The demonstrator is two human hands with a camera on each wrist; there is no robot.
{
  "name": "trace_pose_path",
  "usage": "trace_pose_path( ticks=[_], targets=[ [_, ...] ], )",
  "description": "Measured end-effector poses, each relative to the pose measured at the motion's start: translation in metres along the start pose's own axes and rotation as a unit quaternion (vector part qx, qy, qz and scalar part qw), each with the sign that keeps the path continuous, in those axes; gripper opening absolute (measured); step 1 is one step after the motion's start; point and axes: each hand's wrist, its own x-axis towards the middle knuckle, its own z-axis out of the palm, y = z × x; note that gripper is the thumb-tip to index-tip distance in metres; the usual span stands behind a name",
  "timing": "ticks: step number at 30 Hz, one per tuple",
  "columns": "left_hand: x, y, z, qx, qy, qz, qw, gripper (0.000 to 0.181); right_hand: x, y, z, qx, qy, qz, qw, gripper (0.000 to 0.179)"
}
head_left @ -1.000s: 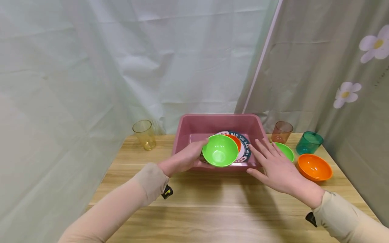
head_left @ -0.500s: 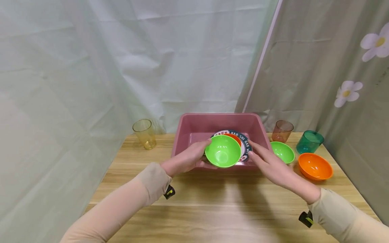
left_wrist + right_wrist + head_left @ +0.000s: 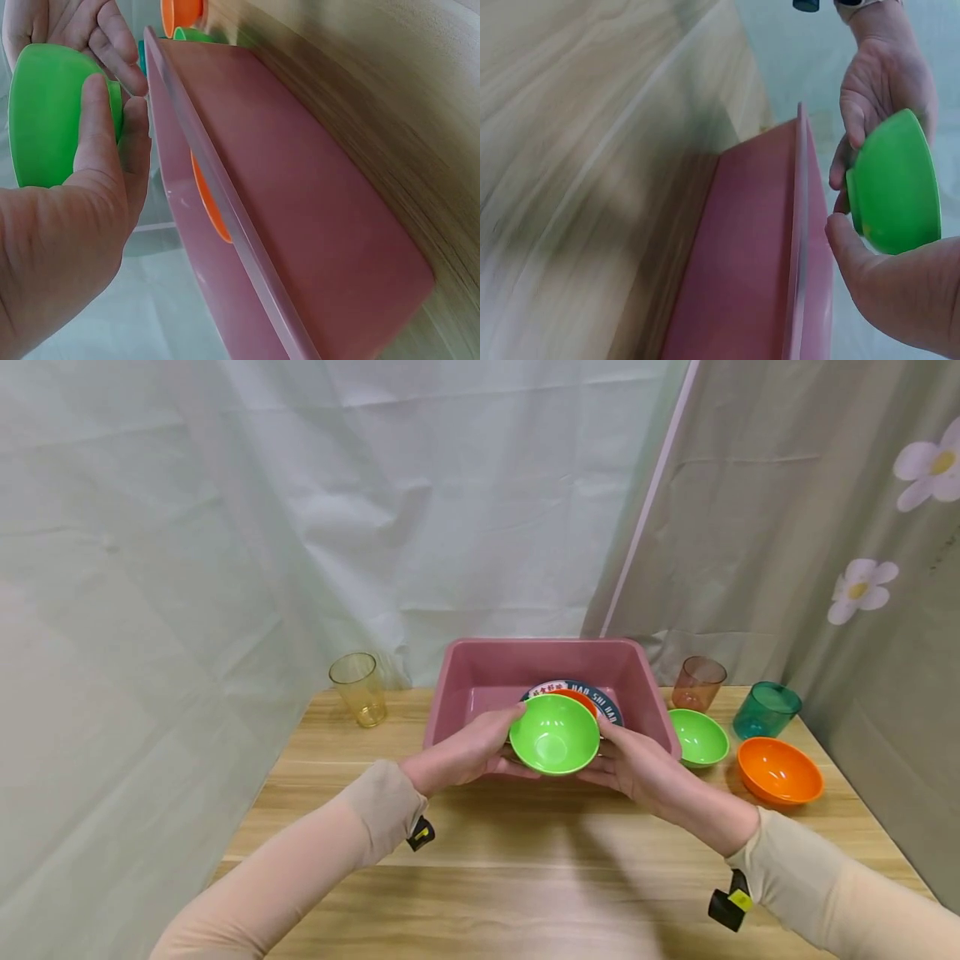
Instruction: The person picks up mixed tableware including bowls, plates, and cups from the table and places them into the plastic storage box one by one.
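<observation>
A green bowl is up in the air in front of the pink basin, its inside tilted toward me. My left hand grips it from the left, thumb at the rim and fingers under the side. From the right, my right hand holds it too, thumb by the rim and fingers curving beneath. Both wrist views show the bowl's outer wall and foot between the two hands. Behind it, inside the pink basin, an orange bowl sits on a plate with a dark lettered rim, partly hidden.
Right of the basin stand another green bowl, an orange bowl, a reddish cup and a teal cup. A yellow cup is at the left. Curtains hang behind the wooden table.
My right hand has come left from beside the basin, its spread fingers closing onto the green bowl. The left hand and the bowl have shifted slightly right.
</observation>
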Motion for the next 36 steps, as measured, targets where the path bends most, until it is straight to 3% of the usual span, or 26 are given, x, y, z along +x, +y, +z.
trace_pose_path(
  ticks=[8, 25, 29, 32, 34, 36],
  targets=[
    [0.0, -0.002, 0.0, -0.009, 0.001, -0.007, 0.9999, 0.054, 0.003, 0.003, 0.003, 0.03, -0.015, 0.017, 0.9993, 0.064],
    [-0.003, -0.004, -0.002, 0.007, -0.024, -0.015, 0.9996, 0.059, 0.008, 0.003, 0.004, -0.025, 0.002, 0.024, 0.9994, 0.055],
    [-0.006, -0.001, -0.003, 0.066, -0.031, 0.0, 0.9973, 0.06, 0.008, 0.0, 0.003, -0.026, 0.012, 0.027, 0.9992, 0.055],
    [-0.008, 0.0, -0.004, 0.14, -0.03, 0.02, 0.9895, 0.06, 0.008, -0.003, 0.001, -0.028, 0.011, 0.026, 0.9992, 0.056],
    [-0.01, 0.0, -0.005, 0.195, -0.031, 0.046, 0.9793, 0.06, 0.008, -0.004, 0.0, -0.032, 0.012, 0.024, 0.9991, 0.056],
    [-0.014, 0.0, -0.007, 0.263, -0.022, 0.078, 0.9613, 0.063, 0.008, -0.005, -0.002, -0.035, 0.014, 0.02, 0.9991, 0.056]
  ],
)
